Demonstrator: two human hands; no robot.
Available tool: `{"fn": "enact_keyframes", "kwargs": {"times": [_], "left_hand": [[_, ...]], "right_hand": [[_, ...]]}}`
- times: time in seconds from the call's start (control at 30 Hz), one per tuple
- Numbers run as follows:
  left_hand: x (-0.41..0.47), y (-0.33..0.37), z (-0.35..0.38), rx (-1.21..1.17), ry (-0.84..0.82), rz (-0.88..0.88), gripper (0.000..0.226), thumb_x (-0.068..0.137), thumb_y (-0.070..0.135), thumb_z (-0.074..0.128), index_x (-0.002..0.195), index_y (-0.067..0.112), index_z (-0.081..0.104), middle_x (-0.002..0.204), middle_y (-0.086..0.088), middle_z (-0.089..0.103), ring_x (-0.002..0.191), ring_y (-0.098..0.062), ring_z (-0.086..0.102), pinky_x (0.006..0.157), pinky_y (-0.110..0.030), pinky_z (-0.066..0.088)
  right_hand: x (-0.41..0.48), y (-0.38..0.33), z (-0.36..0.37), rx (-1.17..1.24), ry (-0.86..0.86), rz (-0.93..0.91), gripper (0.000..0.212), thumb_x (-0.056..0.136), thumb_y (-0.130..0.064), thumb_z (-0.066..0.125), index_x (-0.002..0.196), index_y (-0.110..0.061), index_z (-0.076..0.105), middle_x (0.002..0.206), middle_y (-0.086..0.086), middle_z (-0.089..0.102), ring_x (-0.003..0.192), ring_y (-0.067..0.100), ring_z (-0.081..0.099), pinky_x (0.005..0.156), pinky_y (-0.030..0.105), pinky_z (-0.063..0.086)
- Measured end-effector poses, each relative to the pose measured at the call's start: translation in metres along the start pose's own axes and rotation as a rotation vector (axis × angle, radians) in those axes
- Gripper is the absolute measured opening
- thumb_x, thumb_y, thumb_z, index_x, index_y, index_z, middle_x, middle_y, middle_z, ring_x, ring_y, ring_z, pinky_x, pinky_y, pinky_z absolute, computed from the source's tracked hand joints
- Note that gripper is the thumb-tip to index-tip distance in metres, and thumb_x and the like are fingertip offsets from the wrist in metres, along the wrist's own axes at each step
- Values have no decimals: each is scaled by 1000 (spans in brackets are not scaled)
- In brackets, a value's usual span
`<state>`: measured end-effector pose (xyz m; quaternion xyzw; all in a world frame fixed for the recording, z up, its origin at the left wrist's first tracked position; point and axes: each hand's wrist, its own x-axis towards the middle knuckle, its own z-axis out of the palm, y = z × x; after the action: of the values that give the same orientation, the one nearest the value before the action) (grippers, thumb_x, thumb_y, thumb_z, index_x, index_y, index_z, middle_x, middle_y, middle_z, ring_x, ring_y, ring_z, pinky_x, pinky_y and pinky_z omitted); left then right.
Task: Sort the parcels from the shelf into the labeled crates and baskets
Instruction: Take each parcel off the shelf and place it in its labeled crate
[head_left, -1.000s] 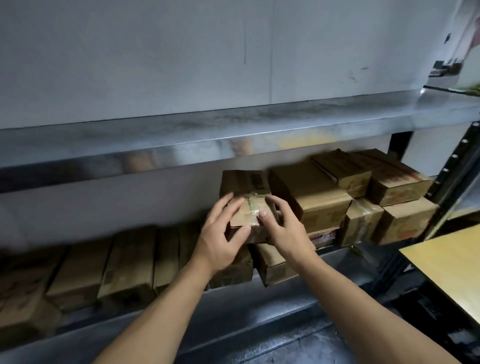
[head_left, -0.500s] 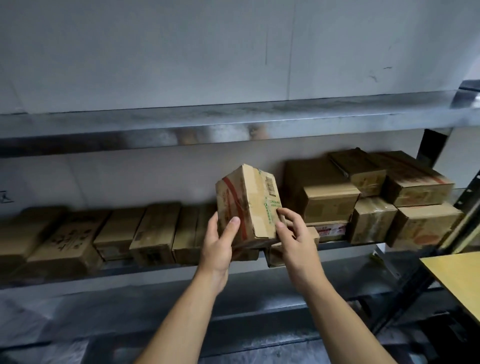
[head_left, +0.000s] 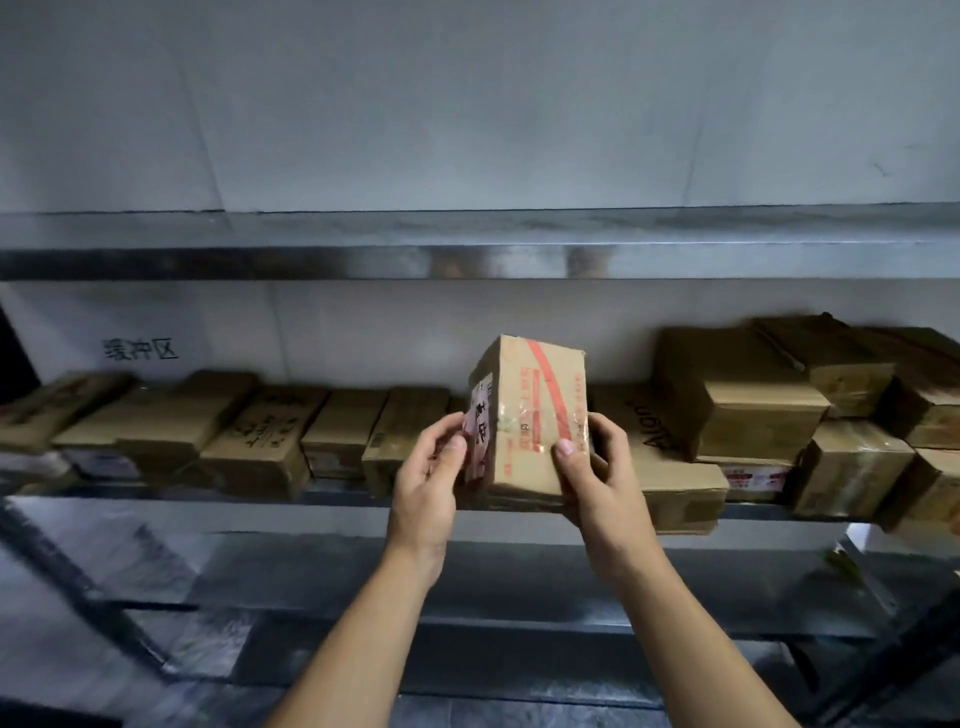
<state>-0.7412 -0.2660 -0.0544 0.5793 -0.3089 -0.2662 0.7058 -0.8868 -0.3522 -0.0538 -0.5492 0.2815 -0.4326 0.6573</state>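
Note:
A small brown cardboard parcel (head_left: 535, 410) with red tape and a pink handwritten label stands upright in front of the metal shelf (head_left: 363, 499). My left hand (head_left: 428, 478) grips its left side over the label. My right hand (head_left: 592, 478) grips its lower right edge, thumb on the front face. A row of brown parcels (head_left: 260, 431) lies along the shelf on the left, and stacked parcels (head_left: 743, 400) sit on the right. No crates or baskets are in view.
An upper steel shelf (head_left: 467, 244) runs across above the parcels, with a grey wall behind. Black handwriting (head_left: 140, 349) marks the wall at the left. A lower shelf level (head_left: 467, 577) and dark frame struts lie below my forearms.
The parcel has been turned in my hands, so a face with a red stripe and the pink label now shows. The view has shifted left along the shelf.

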Motion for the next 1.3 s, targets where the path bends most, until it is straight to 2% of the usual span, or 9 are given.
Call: {"fn": "enact_keyframes", "kwargs": {"times": [0.07,0.23,0.37,0.5,0.7,0.8,1.1,1.2,1.3], "left_hand": [[0,3,-25,40,44,7,24,96,29,63,113,45,64,118,6,69,108,-8,65,80,-24,54],[-5,10,-89,-69,106,-48,53,86,35,70,129,56,48,128,8,66,118,-14,63,98,-39,51],[-15,22,-159,25,281,29,61,80,37,70,132,57,44,130,11,63,124,-11,57,103,-37,48],[-32,31,-234,167,419,68,58,94,26,66,134,59,38,129,14,55,118,-5,56,96,-32,51],[-69,50,-336,269,589,117,55,95,17,64,140,41,43,123,29,54,113,9,55,97,-26,50],[-93,58,-384,314,658,130,53,94,12,65,132,44,47,122,32,55,114,11,55,91,-15,49],[-164,80,-480,465,870,159,57,95,8,64,126,53,46,136,15,54,116,12,53,85,-10,49],[-179,83,-506,521,940,147,58,96,15,63,126,60,43,137,16,54,122,7,51,93,-20,53],[-189,84,-535,550,1029,125,54,95,19,64,133,53,45,139,17,53,124,1,52,100,-33,52]], "right_hand": [[-1,7,22,174,-24,93,42,90,-31,66,129,-36,51,118,0,71,108,20,72,83,45,62],[-8,30,85,301,-156,231,48,85,-31,65,132,-28,52,119,5,74,111,25,71,88,55,59],[-17,55,154,102,-185,113,31,100,-22,59,123,-42,55,125,4,67,111,22,70,81,41,62],[-27,78,221,-183,-274,-27,42,103,-22,55,122,-60,56,133,-5,60,123,18,61,97,50,57],[-63,89,327,-90,-554,94,30,97,-43,57,126,-48,57,124,-12,66,106,1,68,77,23,58],[-83,102,378,-104,-698,139,44,85,-60,67,125,-61,48,132,-12,63,114,8,65,90,34,56],[-143,134,500,-24,-936,190,44,92,-30,74,120,-53,50,125,-2,68,105,21,72,88,44,60],[-157,139,532,-32,-1024,201,46,92,-28,73,124,-50,48,119,-9,71,102,16,73,83,39,60],[-169,146,566,-41,-1107,229,60,81,-44,79,130,-50,45,118,-12,72,105,19,72,78,36,59]]}}
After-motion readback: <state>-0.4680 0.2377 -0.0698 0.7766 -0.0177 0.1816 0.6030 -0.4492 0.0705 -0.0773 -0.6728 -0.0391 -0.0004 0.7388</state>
